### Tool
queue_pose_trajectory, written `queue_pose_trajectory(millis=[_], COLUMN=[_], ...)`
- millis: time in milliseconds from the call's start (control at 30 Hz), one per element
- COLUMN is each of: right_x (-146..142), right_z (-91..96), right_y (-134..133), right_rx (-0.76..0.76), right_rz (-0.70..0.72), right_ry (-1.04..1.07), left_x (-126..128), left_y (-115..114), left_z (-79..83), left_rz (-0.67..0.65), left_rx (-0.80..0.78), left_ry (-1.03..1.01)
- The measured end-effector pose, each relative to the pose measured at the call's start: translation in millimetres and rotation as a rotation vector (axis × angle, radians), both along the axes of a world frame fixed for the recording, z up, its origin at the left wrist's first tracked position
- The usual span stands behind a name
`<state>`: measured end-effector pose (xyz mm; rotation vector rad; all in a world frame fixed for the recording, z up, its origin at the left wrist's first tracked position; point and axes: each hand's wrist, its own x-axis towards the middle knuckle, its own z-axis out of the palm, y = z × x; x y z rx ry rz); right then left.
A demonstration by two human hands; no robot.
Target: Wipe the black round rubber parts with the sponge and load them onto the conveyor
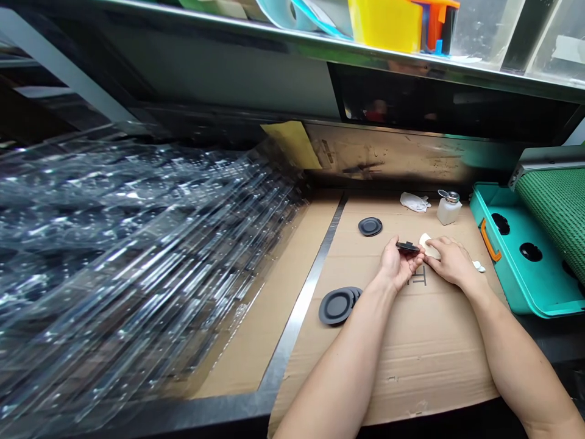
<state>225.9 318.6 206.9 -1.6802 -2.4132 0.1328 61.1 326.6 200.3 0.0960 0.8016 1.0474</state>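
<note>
My left hand (pixel 400 262) is closed around the edge of a small black plastic cover (pixel 406 246), tilted so that it shows nearly edge-on. Just to the right, my right hand (pixel 450 259) pinches a folded off-white wiping cloth (pixel 428 246) close to the cover; whether cloth and cover touch I cannot tell. A small white scrap (pixel 479 266) peeks out beside my right wrist. Several dark oval covers (pixel 337 306) lie overlapped left of my left forearm, partly hidden by it. One more dark cover (pixel 370 226) rests farther back on the cardboard (pixel 411 353).
Stacked clear plastic trays (pixel 150 262) fill the left side. At the back stand a pump-top bottle (pixel 448 208) and a crumpled white piece (pixel 415 202). A teal bin (pixel 507 280) with black parts borders a green conveyor belt (pixel 557 201) on the right. A shelf (pixel 311 39) crosses above.
</note>
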Motion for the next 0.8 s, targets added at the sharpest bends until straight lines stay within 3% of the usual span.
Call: queue_pose_trajectory(millis=[133,267,367,567,700,800], right_x=[1.7,1.0,-12.4,-49.7,-52.1,-56.0], right_z=[-2.2,-2.9,-4.2,-9.4,-8.0,-7.0], right_y=[2.6,7.4,0.6,-26.2,-25.8,-29.6], right_rx=[0.033,0.195,0.185,0.158,0.173,0.147], right_rz=[-0.009,-0.149,-0.161,-0.002,-0.102,-0.050], right_ry=[0.064,0.312,0.471,0.310,0.220,0.198], left_x=[0.7,4.5,7.1,3.1,6.5,7.2], left_y=[-1.5,-3.9,-4.5,-5.1,-3.0,-0.5], left_z=[-3.7,-5.9,-6.4,-7.6,-9.4,-10.7], left_rz=[-0.008,0.055,0.098,0.106,0.126,0.140], left_rx=[0.035,0.145,0.227,0.224,0.276,0.231], left_ry=[0.022,0.009,-0.069,-0.111,-0.118,-0.113])
